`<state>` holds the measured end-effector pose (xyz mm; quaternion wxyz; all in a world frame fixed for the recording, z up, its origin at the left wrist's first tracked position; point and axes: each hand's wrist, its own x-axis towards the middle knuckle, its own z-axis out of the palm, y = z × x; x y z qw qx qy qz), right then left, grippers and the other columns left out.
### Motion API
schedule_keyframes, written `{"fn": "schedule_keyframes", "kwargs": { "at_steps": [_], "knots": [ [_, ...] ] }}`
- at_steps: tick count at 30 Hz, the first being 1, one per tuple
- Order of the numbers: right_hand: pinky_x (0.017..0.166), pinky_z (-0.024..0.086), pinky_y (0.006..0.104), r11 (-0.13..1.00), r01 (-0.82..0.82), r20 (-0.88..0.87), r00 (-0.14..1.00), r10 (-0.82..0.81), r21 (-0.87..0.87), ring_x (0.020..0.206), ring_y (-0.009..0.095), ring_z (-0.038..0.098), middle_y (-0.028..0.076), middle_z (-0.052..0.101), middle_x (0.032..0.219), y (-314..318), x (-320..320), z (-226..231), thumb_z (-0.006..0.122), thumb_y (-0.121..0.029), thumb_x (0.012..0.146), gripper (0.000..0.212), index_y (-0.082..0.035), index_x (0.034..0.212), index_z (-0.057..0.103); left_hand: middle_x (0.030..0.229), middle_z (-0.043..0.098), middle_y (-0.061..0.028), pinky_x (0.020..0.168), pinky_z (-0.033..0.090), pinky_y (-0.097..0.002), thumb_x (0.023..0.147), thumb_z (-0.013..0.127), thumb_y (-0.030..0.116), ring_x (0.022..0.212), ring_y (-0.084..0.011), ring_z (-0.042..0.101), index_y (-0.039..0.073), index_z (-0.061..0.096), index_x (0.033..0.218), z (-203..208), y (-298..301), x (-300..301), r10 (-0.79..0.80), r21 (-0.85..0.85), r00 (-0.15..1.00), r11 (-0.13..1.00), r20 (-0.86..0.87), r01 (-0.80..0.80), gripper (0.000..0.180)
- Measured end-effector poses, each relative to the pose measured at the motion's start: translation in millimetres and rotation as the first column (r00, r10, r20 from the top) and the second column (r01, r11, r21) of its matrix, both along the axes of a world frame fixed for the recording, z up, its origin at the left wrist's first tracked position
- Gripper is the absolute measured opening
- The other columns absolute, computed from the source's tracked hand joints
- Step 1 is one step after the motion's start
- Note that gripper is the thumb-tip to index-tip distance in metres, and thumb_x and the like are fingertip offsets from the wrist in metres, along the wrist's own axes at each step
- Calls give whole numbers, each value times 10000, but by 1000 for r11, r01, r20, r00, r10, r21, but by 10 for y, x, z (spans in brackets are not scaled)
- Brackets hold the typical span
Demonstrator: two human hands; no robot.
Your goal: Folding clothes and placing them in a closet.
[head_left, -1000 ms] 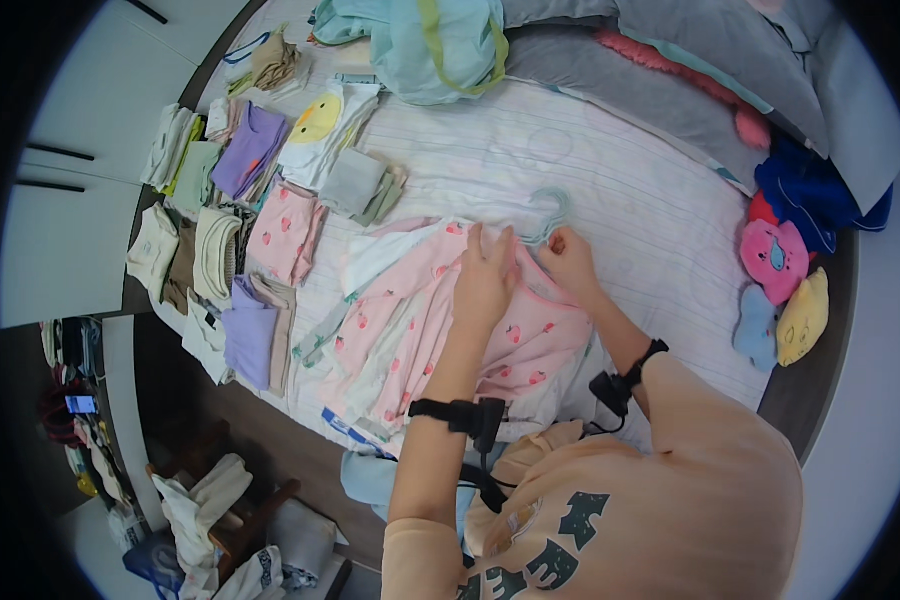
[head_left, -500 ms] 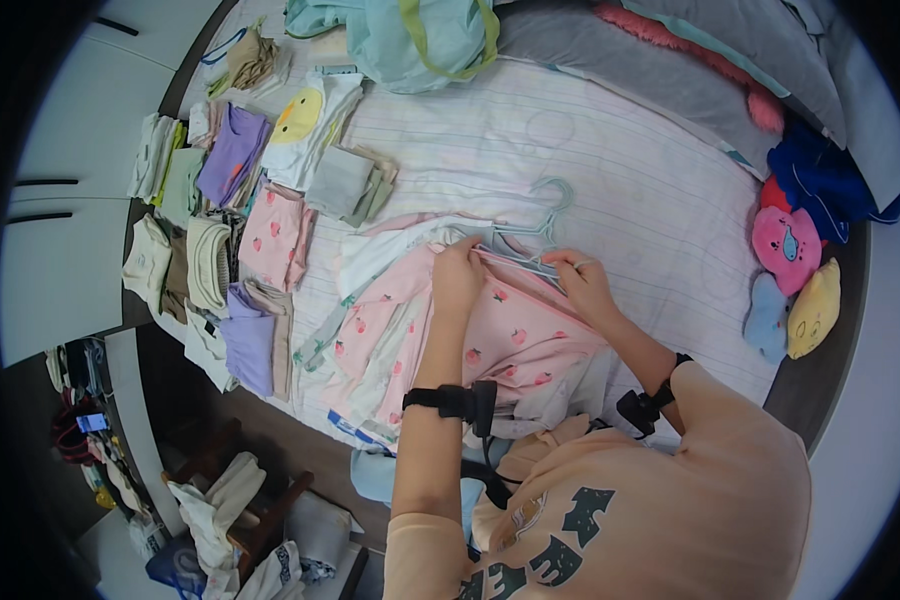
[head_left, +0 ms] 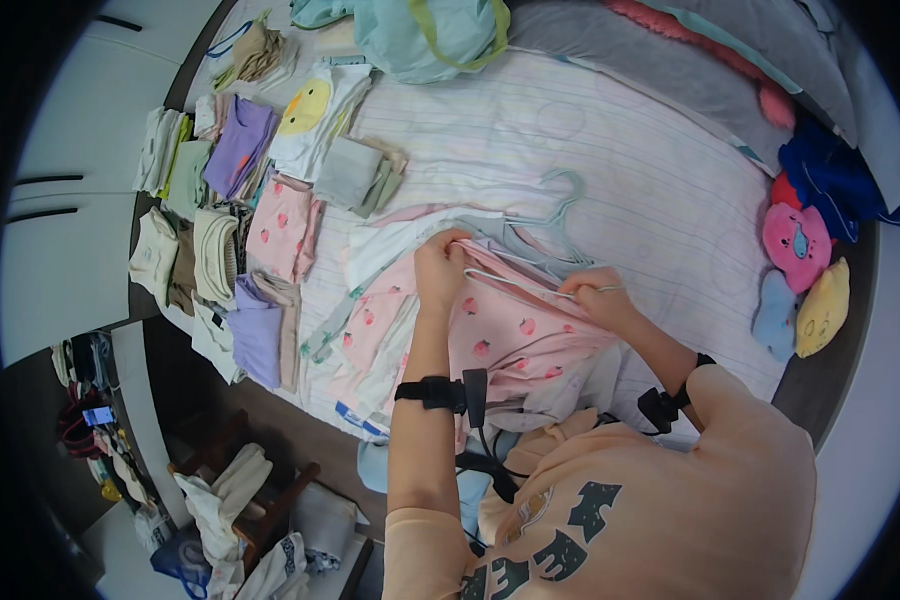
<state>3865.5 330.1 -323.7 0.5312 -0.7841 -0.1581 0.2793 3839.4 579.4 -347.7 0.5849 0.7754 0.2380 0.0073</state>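
A pink garment printed with strawberries (head_left: 515,345) lies spread over other clothes on the bed, nearest to me. My left hand (head_left: 440,268) is closed on the upper edge of this garment. At its right side, my right hand (head_left: 596,295) pinches a thin white hanger (head_left: 505,281), whose bar runs across the garment's top opening. How far the hanger sits inside the cloth is partly hidden. Just beyond, pale green hangers (head_left: 560,212) lie with a white garment (head_left: 385,240) and other layered clothes.
Folded clothes stand in rows at the left, including a strawberry-print pink stack (head_left: 282,235) and a purple one (head_left: 240,145). A mint bag (head_left: 400,40) sits at the far side. Plush toys (head_left: 798,240) line the right edge. A chair piled with fabric (head_left: 232,490) stands lower left.
My right hand has moved right and slightly nearer, drawing the white hanger along the garment's opening. My left hand keeps its grip on the pink cloth. The whole view has shifted slightly.
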Motion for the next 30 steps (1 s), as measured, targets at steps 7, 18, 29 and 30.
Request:
{"fn": "schedule_keyframes", "kwargs": {
  "at_steps": [7, 18, 29, 30],
  "knots": [
    [715, 413, 256, 923, 228, -60, 974, -220, 310, 686, 168, 547, 148, 542, 1082, 73, 190, -228, 463, -6, 671, 107, -44, 716, 553, 1036, 569, -167, 658, 470, -333, 726, 562, 70, 686, -277, 593, 0, 616, 868, -2, -102, -150, -285, 235, 946, 940, 152, 246, 167],
    [625, 441, 220, 923, 163, -457, 889, 15, 348, 731, 104, 537, 77, 578, 956, 330, 29, -21, 498, -63, 830, 189, -27, 1001, 571, 779, 593, -199, 593, 463, -386, 722, 573, 91, 654, -324, 584, -21, 588, 762, 45, -206, -83, -88, 458, 995, 887, 51, 55, 120],
    [596, 420, 231, 954, 298, -385, 879, -280, -13, 674, 95, 529, 32, 603, 721, 266, 0, -94, 593, -183, 807, 190, -12, 884, 627, 795, 604, -214, 664, 465, -383, 734, 541, 57, 758, -327, 597, -8, 608, 871, 54, -118, -55, -44, 366, 999, 929, -19, 48, 165],
    [588, 420, 248, 941, 337, -403, 865, -299, 25, 655, 100, 528, 30, 595, 672, 275, 34, -151, 598, -194, 803, 190, -16, 859, 633, 845, 602, -202, 653, 467, -372, 748, 536, 50, 757, -307, 595, -14, 583, 926, 4, -102, -97, -75, 352, 993, 935, 93, 38, 195]
  ]
}}
